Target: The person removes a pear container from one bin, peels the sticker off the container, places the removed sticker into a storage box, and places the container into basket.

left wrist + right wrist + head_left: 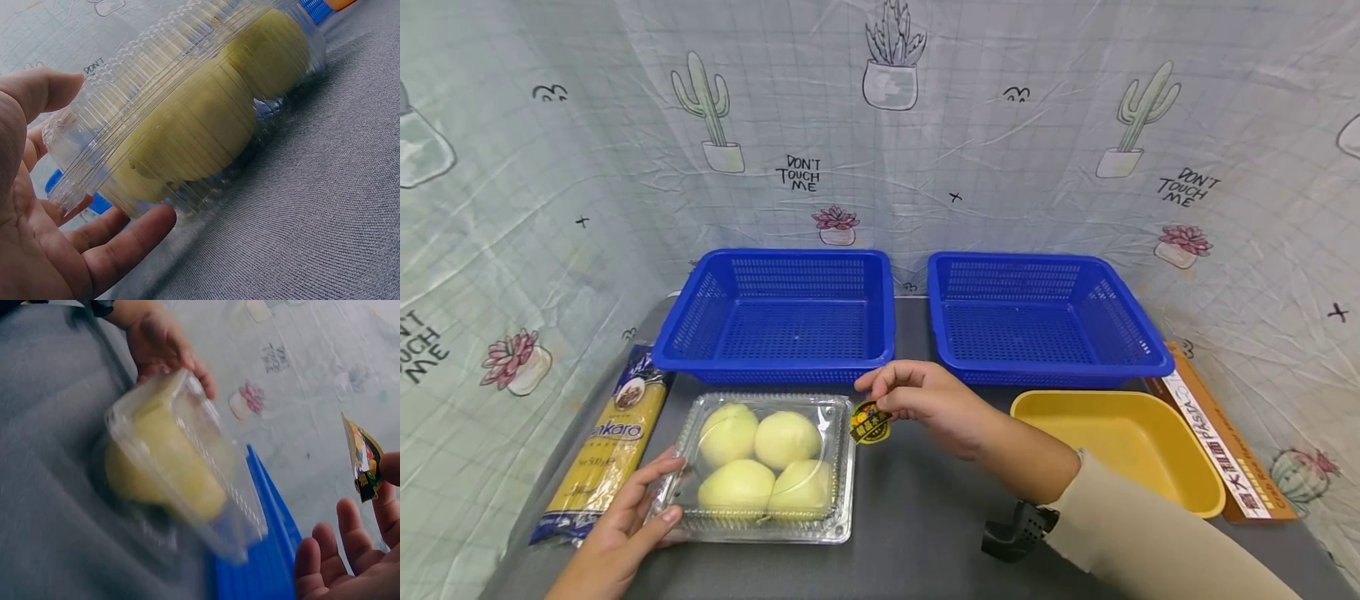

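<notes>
Clear plastic, ribbed at the rim: the clamshell (765, 467) sits low and left of centre in the head view, flat on the grey worktop (917, 508), with four pale yellow-green fruits (786, 439) under its lid. My left hand (625, 525) is at the lower left corner of that box, thumb along the near left edge and fingers spread loosely against its side; in the left wrist view the fingers (119, 240) lie straight under the box corner and the palm is wide, not curled round anything.

My right hand (925, 400) reaches in from the lower right to the middle of the frame, thumb and forefinger pinching a small black-and-yellow sticker (869, 422) that hangs just beside the upper right corner of the clamshell; I cannot tell whether it touches the box. In the right wrist view the sticker (364, 459) is at the right edge, edge-on, with my other fingers (350, 540) relaxed below it.

Behind, in the upper middle, two blue baskets (775, 312) stand side by side. A yellow tray (1120, 442) is at the right, a flat pasta box (1221, 437) past it, and a spaghetti pack (602, 442) lies at the left edge of the worktop.
</notes>
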Tool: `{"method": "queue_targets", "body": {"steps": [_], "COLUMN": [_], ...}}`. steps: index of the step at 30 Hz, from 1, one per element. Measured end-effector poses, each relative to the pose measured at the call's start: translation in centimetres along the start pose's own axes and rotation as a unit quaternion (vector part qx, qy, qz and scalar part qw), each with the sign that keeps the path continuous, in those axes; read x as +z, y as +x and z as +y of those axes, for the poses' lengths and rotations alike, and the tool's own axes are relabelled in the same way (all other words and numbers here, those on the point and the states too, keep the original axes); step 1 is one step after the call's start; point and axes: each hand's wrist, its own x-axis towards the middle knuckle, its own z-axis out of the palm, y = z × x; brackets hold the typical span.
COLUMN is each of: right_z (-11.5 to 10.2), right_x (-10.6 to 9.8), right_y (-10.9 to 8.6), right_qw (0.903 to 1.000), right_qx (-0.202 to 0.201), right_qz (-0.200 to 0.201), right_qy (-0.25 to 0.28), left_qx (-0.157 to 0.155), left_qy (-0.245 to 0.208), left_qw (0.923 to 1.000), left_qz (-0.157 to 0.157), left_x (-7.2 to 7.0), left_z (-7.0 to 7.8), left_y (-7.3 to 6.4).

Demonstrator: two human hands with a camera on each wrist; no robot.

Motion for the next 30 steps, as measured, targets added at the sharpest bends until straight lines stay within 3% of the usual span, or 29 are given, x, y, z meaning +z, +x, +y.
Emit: {"method": "queue_targets", "body": {"steps": [4, 12, 22, 26, 30], "right_z": [0.1, 0.7, 0.7, 1.1, 1.6], "right_x": [-2.5, -8.3, -15.1, -17.5, -19.6], "right_y": [-1.6, -5.1, -9.3, -10.8, -11.9], "right_qw": [0.9999, 0.9989, 0.995, 0.9903, 0.9865], "right_qx": [0.007, 0.029, 0.018, 0.01, 0.036], "right_qz": [-0.012, -0.037, -0.097, -0.138, -0.159], "right_qy": [-0.001, -0.005, -0.01, -0.005, -0.014], "left_qx": [0.008, -0.007, 0.0, 0.019, 0.045], "left_qy": [-0.005, 0.018, 0.006, 0.02, 0.033], "left_qw": [1.0, 0.9998, 0.9999, 0.9996, 0.9984], "left_qz": [0.002, 0.003, -0.015, -0.012, -0.007], "left_x": [0.0, 0.0, -0.2, -0.1, 0.0], "left_z": [0.1, 0.4, 0.5, 0.7, 0.9], "left_y": [-0.1, 0.0, -0.2, -0.2, -0.4]}}
